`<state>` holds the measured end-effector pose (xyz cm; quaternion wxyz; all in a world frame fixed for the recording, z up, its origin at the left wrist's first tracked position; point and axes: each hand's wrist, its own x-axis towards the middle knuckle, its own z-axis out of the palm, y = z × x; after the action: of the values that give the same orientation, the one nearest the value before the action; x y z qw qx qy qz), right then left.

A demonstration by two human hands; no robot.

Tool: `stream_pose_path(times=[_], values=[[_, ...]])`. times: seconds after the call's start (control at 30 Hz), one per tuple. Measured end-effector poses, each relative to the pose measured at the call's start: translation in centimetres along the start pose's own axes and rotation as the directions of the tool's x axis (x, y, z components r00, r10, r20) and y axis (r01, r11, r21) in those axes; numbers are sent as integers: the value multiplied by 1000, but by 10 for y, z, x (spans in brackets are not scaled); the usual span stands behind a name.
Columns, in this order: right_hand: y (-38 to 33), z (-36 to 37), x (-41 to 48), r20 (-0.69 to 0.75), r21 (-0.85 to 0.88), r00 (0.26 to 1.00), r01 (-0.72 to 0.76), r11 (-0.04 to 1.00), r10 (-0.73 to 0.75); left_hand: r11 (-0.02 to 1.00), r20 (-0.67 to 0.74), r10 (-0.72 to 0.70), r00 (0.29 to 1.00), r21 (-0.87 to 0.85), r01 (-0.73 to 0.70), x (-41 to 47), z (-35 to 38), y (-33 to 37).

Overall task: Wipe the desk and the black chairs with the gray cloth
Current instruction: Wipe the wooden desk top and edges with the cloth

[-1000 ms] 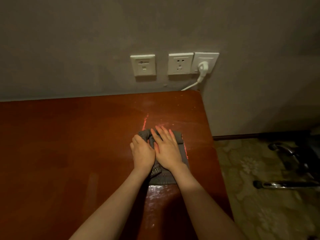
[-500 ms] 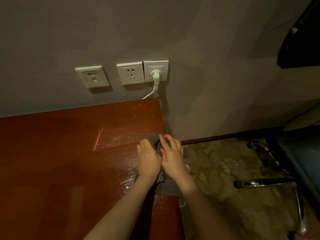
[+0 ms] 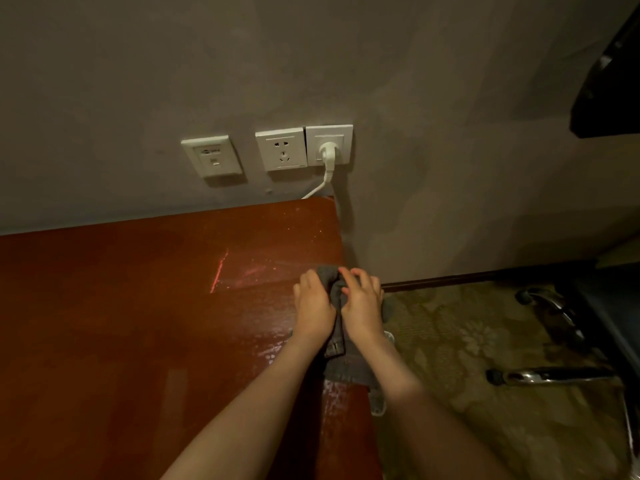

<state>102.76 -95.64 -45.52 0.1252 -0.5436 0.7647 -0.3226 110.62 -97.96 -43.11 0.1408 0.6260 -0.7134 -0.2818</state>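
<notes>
Both forearms are stretched forward side by side at the right edge of the worktop (image 3: 138,323). The left hand (image 3: 313,308) and right hand (image 3: 363,306) are held together, fingers curled. Each grip is closed on the bunched gray cloth (image 3: 349,368), which is draped over that edge. Wall sockets (image 3: 304,147) are seen behind the worktop, and a black chair (image 3: 557,374) is set well to its right.

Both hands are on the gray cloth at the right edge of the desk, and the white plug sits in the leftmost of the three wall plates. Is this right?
Not quite. The head view shows the white plug in the rightmost wall plate, not the leftmost. The left hand and right hand are indeed on the gray cloth at the right edge of the desk.
</notes>
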Motion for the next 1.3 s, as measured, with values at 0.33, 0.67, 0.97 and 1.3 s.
stream_pose_path(times=[0.33, 0.67, 0.97, 1.3], values=[[-13, -2, -1, -22, -74, 989, -145, 987, 143, 993, 28, 116, 993, 32, -117, -3, -7, -2], [-45, 10, 0, -192, -60, 980, 32, 998, -43, 969, -59, 30, 998, -243, -43, 6, -44, -17], [-150, 58, 5, -224, -27, 927, 303, 953, -301, 926, -241, -211, 947, -359, 115, 9, -139, -82], [-289, 164, -23, -47, 34, 966, 254, 967, -252, 889, -305, -445, 842, -261, 376, 23, -241, -202]])
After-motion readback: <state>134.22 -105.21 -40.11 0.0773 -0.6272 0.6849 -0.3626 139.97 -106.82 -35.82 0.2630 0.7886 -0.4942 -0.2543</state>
